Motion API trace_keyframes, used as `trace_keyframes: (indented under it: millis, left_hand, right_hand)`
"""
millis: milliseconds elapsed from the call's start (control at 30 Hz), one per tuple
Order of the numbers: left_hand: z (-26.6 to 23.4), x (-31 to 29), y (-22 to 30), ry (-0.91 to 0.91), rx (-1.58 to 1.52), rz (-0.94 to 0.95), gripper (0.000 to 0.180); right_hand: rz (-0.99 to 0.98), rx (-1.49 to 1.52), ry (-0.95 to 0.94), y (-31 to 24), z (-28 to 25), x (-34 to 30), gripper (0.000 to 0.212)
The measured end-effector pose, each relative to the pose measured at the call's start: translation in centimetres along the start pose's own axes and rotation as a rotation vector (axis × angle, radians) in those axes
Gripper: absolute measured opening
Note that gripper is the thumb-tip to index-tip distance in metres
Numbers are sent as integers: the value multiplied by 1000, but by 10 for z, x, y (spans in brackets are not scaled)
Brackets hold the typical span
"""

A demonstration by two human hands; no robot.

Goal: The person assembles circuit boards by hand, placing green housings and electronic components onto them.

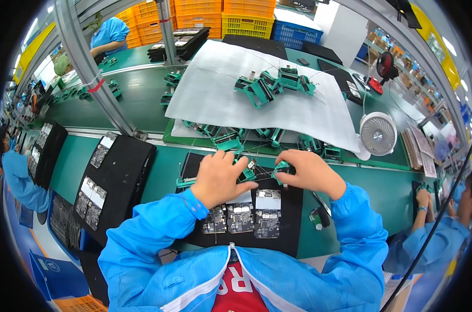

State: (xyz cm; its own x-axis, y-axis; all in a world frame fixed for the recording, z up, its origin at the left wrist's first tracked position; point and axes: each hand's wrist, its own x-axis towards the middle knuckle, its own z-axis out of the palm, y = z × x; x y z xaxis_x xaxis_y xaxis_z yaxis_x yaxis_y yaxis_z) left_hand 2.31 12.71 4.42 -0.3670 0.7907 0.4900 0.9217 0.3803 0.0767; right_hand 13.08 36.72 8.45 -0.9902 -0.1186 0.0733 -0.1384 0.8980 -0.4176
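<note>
Green bench w/ black tray (293, 208) — both hands (218, 177) (309, 171) gripping green clips (283, 167).

Bright blue work jacket (elastic cuffs), red shirt

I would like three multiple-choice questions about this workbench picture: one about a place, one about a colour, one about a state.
1. Where does the small white fan stand?
A. right of the white sheet
B. on the black tray
C. left of the metal post

2. What colour are the person's sleeves?
A. orange
B. blue
C. white

3. What is the right hand doing?
A. resting flat and empty
B. hanging off the table
C. pinching a small green part

Answers: 1 A, the fan stands beside the white sheet at its right edge. 2 B, both sleeves are bright blue. 3 C, its fingers close on the green part.
</note>
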Motion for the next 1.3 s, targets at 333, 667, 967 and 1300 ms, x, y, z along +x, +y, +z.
trace_keyframes:
  millis: [333,667,967,1300]
  left_hand:
    - [28,3,-4,-217,-32,44,46]
    - [-7,16,-51,-104,262,545,13]
    - [6,49,-12,-123,-107,322,22]
    - [92,78,14,-397,-450,88,72]
  right_hand:
    - [84,-69,271,30,56,1,43]
    - [282,-193,427,14,19,-136,34]
    - [641,-273,398,-12,68,-188,43]
    - [241,126,345,-27,58,-142,18]
